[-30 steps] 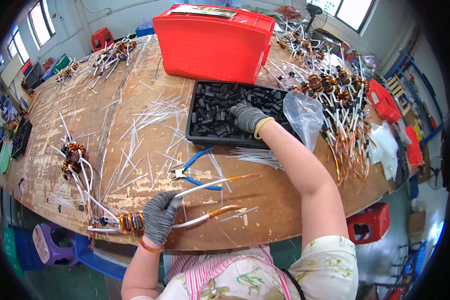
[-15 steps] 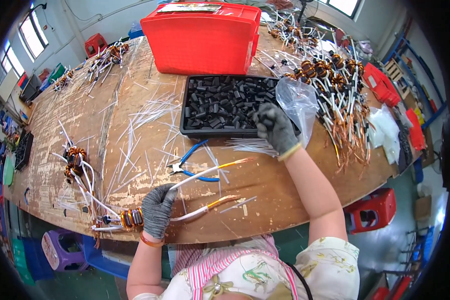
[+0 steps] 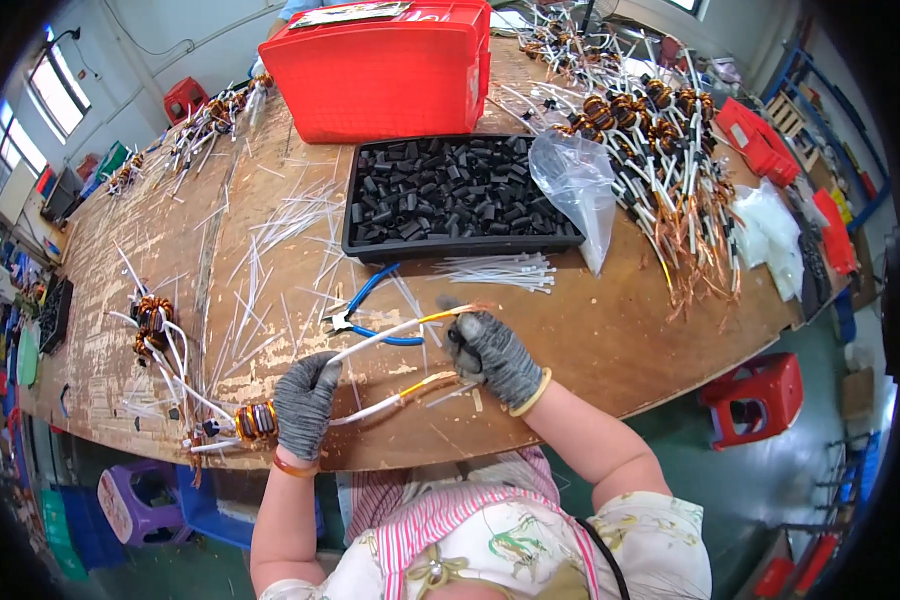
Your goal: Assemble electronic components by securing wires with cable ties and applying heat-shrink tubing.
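Two grey-gloved hands work one copper-wound coil [image 3: 256, 420] at the wooden bench's [image 3: 610, 330] near edge. Left hand [image 3: 304, 404] is closed around the coil's white-sleeved leads, coil just outboard of its fist. Right hand [image 3: 494, 355] pinches the upper lead's [image 3: 395, 331] tip. Blue-handled cutters [image 3: 362, 315] lie just beyond the leads, untouched.

From my remote seat I see a crumpled clear plastic bag [image 3: 576, 185] at the black tray's [image 3: 365, 246] right end, more clear bags [image 3: 770, 235] at the bench's right edge, and a printed sheet [image 3: 355, 13] atop the red case [image 3: 385, 70]
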Demonstrator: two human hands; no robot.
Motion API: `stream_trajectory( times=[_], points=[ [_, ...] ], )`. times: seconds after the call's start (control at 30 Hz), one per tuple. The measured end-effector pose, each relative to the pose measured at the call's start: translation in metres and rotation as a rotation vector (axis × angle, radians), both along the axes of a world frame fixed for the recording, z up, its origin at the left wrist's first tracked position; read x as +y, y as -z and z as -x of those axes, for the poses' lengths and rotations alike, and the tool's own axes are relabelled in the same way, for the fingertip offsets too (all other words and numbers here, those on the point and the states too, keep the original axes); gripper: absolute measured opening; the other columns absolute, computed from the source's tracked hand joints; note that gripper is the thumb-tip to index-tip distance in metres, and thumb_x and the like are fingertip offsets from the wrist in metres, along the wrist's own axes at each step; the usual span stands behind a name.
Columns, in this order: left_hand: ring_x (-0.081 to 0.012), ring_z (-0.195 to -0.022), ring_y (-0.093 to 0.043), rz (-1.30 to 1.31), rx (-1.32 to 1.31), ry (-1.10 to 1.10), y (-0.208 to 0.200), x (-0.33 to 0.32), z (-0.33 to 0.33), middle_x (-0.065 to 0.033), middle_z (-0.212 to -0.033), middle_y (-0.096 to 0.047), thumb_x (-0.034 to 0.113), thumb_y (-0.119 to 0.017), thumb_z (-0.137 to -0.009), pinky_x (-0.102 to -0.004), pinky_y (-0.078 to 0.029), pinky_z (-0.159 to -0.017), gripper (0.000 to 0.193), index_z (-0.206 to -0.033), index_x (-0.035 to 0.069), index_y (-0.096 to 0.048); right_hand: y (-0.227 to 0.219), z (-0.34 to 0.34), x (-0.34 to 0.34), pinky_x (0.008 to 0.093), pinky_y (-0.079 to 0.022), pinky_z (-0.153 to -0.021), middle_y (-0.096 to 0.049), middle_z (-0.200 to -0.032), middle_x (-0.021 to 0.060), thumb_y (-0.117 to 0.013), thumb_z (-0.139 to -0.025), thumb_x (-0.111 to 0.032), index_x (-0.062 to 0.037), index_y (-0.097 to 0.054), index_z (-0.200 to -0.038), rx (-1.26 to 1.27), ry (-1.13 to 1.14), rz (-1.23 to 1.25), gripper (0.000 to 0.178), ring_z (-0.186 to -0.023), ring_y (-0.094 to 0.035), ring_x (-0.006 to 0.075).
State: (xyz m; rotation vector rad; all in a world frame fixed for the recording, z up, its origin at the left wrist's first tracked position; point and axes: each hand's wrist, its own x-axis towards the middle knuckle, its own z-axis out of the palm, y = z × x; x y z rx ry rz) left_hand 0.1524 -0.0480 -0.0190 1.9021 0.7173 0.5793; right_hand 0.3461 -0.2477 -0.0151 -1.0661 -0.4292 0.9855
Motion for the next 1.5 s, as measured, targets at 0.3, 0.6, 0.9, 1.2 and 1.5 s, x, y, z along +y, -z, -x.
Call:
stream_trajectory(
  times=[0.3, 0.6, 0.9, 1.2, 1.5],
  points=[
    [-0.0301, -0.109, -0.050, -0.777, 0.023, 0.162, -0.038, -0.032, -0.015, -0.0100, -0.117, -0.055, 0.010, -0.066, -0.074, -0.0420, -0.037, -0.094, 0.045, -0.117, 0.011, -0.054, -0.003, 0.007, -0.001, 0.0144, -0.034, -0.044, -0.056, -0.076, -0.0009, -0.051, -0.095, -0.032, -0.0062, -0.055, -0.114, 0.186, 0.264, -0.140, 0.033, -0.052, -0.042, 0.0015],
    [-0.0277, -0.091, -0.059, -0.683, -0.231, 0.404, -0.040, -0.072, -0.104, -0.0088, -0.102, -0.062, 0.008, -0.063, -0.077, -0.0389, -0.045, -0.081, 0.031, -0.107, 0.011, -0.059, -0.012, 0.011, -0.010, 0.0163, -0.035, -0.048, -0.055, -0.076, -0.0015, -0.049, -0.095, -0.030, -0.0093, -0.057, -0.105, 0.011, 0.297, -0.142, 0.024, -0.054, -0.042, 0.0032],
    [-0.0274, -0.077, -0.063, -0.616, -0.275, 0.462, -0.031, -0.074, -0.118, -0.0098, -0.087, -0.066, 0.006, -0.064, -0.077, -0.0351, -0.050, -0.068, 0.018, -0.094, 0.009, -0.067, -0.012, 0.005, -0.023, 0.0171, -0.035, -0.047, -0.055, -0.075, -0.0008, -0.048, -0.096, -0.030, -0.0098, -0.056, -0.100, 0.026, 0.372, -0.106, 0.022, -0.054, -0.043, 0.0036],
    [-0.0257, -0.076, -0.064, -0.624, -0.287, 0.465, -0.036, -0.076, -0.125, -0.0092, -0.086, -0.066, 0.004, -0.067, -0.075, -0.0334, -0.051, -0.068, 0.019, -0.093, 0.009, -0.067, -0.016, -0.010, -0.035, 0.0185, -0.033, -0.043, -0.054, -0.074, 0.0013, -0.052, -0.094, -0.031, -0.0111, -0.056, -0.098, 0.086, 0.518, -0.150, 0.021, -0.049, -0.040, 0.0059],
    [-0.0277, -0.076, -0.063, -0.544, -0.335, 0.448, -0.036, -0.077, -0.126, -0.0100, -0.086, -0.066, 0.005, -0.066, -0.075, -0.0353, -0.050, -0.068, 0.017, -0.092, 0.008, -0.067, -0.024, -0.011, -0.037, 0.0371, -0.049, -0.065, -0.062, -0.089, 0.0135, -0.062, -0.081, -0.013, -0.0141, -0.053, -0.125, -1.321, 0.466, 0.360, 0.045, -0.076, -0.060, 0.0307]
  ],
)
